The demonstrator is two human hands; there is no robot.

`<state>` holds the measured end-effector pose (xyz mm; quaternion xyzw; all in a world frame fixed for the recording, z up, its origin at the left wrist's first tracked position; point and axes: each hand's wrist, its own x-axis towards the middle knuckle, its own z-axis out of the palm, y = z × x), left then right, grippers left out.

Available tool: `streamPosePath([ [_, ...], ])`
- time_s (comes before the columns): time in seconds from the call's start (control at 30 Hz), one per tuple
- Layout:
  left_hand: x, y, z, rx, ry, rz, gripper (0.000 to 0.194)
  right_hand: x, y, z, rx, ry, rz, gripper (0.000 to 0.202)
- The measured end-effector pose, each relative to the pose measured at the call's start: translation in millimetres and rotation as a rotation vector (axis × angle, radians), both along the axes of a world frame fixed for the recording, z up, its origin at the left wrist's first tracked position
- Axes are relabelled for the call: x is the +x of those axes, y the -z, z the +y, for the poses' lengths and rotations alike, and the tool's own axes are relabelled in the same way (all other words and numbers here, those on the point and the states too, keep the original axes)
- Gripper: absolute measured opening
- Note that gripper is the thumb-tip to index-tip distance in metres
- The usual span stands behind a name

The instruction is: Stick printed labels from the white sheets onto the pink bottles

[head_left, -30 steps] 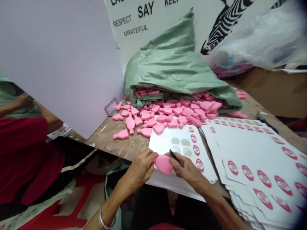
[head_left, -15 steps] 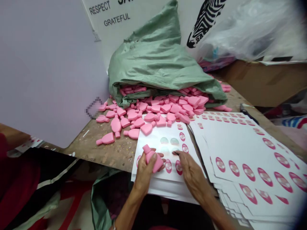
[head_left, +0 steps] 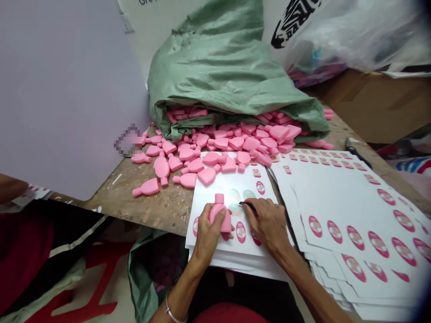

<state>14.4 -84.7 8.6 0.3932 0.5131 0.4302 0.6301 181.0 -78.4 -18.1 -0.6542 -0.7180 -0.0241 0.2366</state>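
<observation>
My left hand (head_left: 206, 233) is wrapped round a small pink plastic bottle (head_left: 220, 218), held upright with its cap end away from me. Beside it, my right hand (head_left: 267, 220) pinches a thin dark pointed tool (head_left: 248, 204); its kind is mostly hidden by the fingers. The tool's tip is over a white sticker sheet (head_left: 208, 192), near pale greenish bare ovals. Pink oval stickers (head_left: 240, 232) remain along the sheet's lower part and right side. Several pink bottles (head_left: 207, 176) lie across the sheet's far end.
A green woven sack (head_left: 215, 76) spills many pink bottles onto the worn table (head_left: 168, 211). More sticker sheets (head_left: 333, 193) are stacked at right, by a black-handled tool (head_left: 358, 152). A grey panel (head_left: 74, 89) stands left; another green sack (head_left: 141, 273) hangs below the edge.
My left hand has turned the bottle from tilted to upright. My right hand has rotated inward, bringing the dark tool's tip nearer the bottle. The view has shifted slightly downward.
</observation>
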Motion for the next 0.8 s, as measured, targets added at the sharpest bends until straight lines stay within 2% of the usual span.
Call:
streamPosePath([
  [0.13,6.2,0.9,3.5,0.063,0.009,0.118,0.034,-1.8,-0.8,-0.7,0.032,0.024,-0.013,0.014],
  [0.27,8.2,4.6,-5.0,0.117,0.037,0.229,0.031,-1.5,-0.7,-3.7,0.039,0.029,-0.001,0.010],
  [0.43,7.2,4.5,-12.6,0.119,0.041,0.249,0.028,1.2,0.2,-9.9,0.038,0.005,0.070,0.006],
  [0.67,5.3,1.2,-3.5,0.099,0.079,0.240,0.032,2.5,3.7,-14.6,0.033,0.012,0.068,0.007],
  [0.8,5.9,-0.6,0.3,0.124,0.077,0.271,0.033,5.7,3.8,-12.3,0.007,-0.029,0.106,0.006],
])
